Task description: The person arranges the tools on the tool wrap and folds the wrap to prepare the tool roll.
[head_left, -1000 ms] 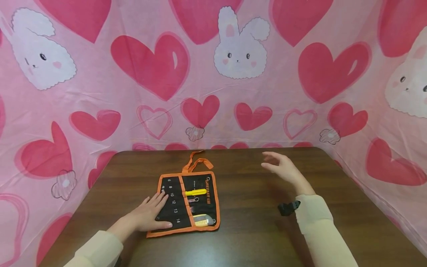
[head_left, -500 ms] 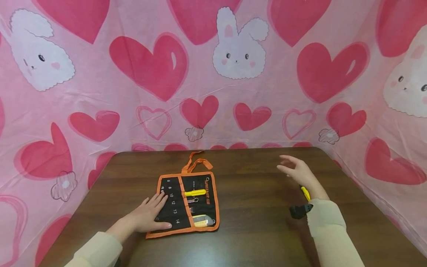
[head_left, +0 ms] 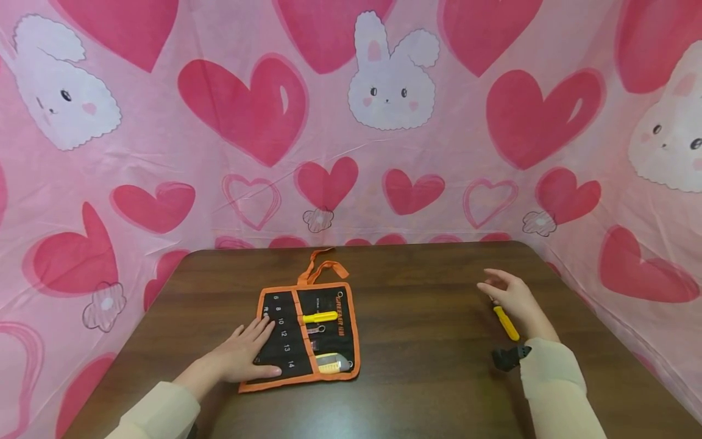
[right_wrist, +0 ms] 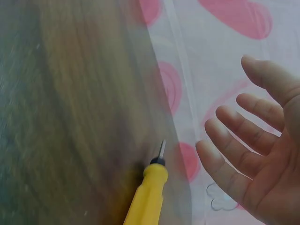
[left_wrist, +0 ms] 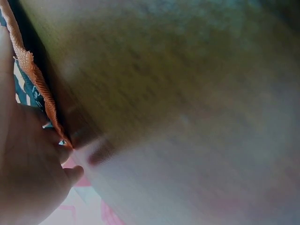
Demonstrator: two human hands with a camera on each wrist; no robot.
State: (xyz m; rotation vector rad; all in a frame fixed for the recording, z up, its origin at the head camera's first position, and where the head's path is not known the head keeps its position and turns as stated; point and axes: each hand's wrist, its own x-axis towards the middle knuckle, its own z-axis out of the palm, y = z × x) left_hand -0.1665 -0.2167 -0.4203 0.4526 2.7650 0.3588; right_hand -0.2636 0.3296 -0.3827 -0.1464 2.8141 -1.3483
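A black tool pouch with orange trim point(head_left: 287, 381) lies unrolled on the table. My left hand point(head_left: 241, 353) rests flat on its left part, fingers spread; in the left wrist view the orange edge runs past the fingers point(left_wrist: 33, 154). A yellow handle point(head_left: 320, 317), a small ring-ended metal tool point(head_left: 319, 330) and a yellow-grey utility knife point(head_left: 331, 363) show in the pouch's pockets. On the right, a yellow-handled screwdriver point(head_left: 506, 323) lies beside my right hand point(head_left: 518, 302). That hand holds nothing; its fingers are apart from the screwdriver point(right_wrist: 147, 197) in the right wrist view.
The brown wooden table point(head_left: 406, 390) spans both hands. Orange tie straps point(head_left: 323, 268) trail from the pouch toward the far edge. A pink curtain point(head_left: 340, 140) with hearts and rabbits stands behind and at both sides.
My right hand has moved right and nearer to me, bringing the screwdriver on the table into view beside it. My left hand stays on the pouch.
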